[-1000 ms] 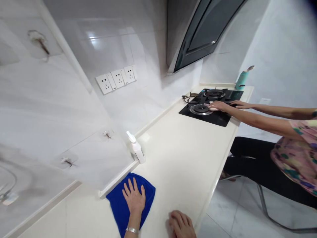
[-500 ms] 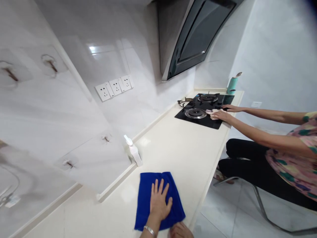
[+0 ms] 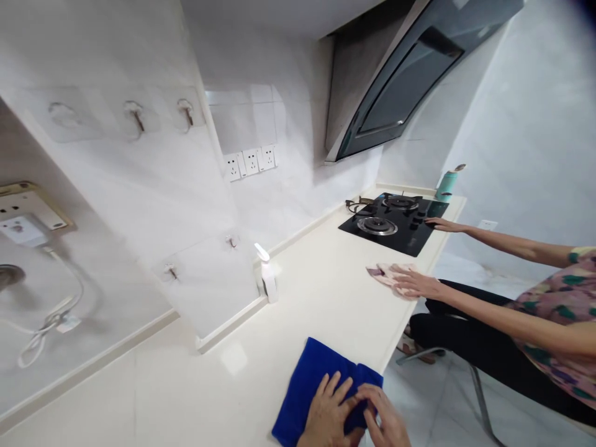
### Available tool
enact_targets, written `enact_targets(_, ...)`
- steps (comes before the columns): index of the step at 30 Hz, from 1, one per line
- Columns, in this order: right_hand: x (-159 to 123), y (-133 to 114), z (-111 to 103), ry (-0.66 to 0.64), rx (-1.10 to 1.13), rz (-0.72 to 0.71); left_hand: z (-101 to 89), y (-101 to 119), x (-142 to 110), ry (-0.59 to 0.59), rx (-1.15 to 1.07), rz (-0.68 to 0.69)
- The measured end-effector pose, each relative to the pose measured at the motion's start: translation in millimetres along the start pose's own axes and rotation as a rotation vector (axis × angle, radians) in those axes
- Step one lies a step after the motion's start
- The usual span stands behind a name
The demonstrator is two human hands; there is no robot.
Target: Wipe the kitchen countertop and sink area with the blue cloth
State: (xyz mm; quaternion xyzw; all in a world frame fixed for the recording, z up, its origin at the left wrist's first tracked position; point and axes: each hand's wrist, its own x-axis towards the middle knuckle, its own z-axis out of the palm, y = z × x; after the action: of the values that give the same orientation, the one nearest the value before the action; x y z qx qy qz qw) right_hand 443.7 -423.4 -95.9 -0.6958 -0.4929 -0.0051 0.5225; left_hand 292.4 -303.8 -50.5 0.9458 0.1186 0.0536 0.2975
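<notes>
A blue cloth (image 3: 311,379) lies on the cream countertop (image 3: 326,292) near its front edge, at the bottom of the view. My left hand (image 3: 328,413) presses flat on the cloth with its fingers spread. My right hand (image 3: 386,422) sits beside it, fingers together and curled over the cloth's right edge. Both wrists are cut off by the bottom of the frame.
A white spray bottle (image 3: 267,279) stands by the wall. A black gas hob (image 3: 395,220) and a teal bottle (image 3: 447,183) are at the far end under a range hood (image 3: 410,68). A seated person at right rests one hand on a pinkish cloth (image 3: 388,273), the other on the hob's edge.
The blue cloth slid right toward the counter's front edge under my left hand, and my right hand came onto it. The other person's cloth hand moved off the hob onto the counter.
</notes>
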Motion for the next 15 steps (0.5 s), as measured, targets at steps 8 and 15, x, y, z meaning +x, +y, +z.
enact_targets(8, 0.0, -42.6, 47.2, -0.207, 0.177, 0.029, 7.4, -9.9, -135.5, 0.143, 0.255, -0.360)
enact_targets(15, -6.2, -50.2, 76.1, -0.391, 0.101, -0.122, 5.6, -6.7, -288.9, 0.434, 0.475, -0.985)
